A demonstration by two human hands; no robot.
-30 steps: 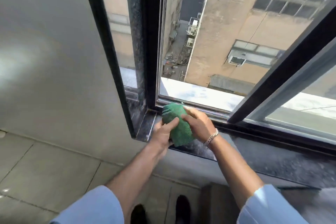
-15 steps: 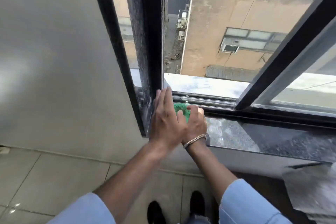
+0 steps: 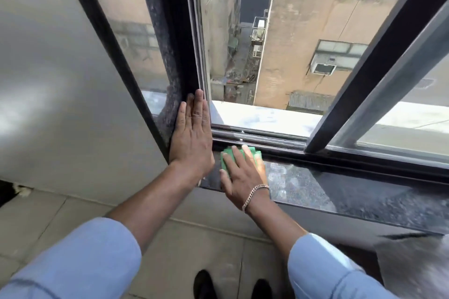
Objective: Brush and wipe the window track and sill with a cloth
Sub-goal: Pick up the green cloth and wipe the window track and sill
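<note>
A green cloth (image 3: 252, 149) lies on the dark granite sill (image 3: 340, 184) at its left end, right against the black window track (image 3: 262, 139). My right hand (image 3: 243, 175) presses flat on the cloth, fingers spread; most of the cloth is hidden under it. My left hand (image 3: 192, 133) rests flat and open against the dark side jamb (image 3: 170, 60) of the window, fingers straight up, holding nothing.
The sliding sash (image 3: 379, 75) stands open to the right, leaving a gap onto a deep drop between buildings. A pale outer ledge (image 3: 262, 116) runs beyond the track. A grey wall (image 3: 60, 80) is on the left, tiled floor (image 3: 48, 221) and my shoes (image 3: 206, 286) below.
Both hands held the cloth up off the sill; the left let go and laid flat on the jamb. The right hand spread out and pressed the cloth down on the sill by the track.
</note>
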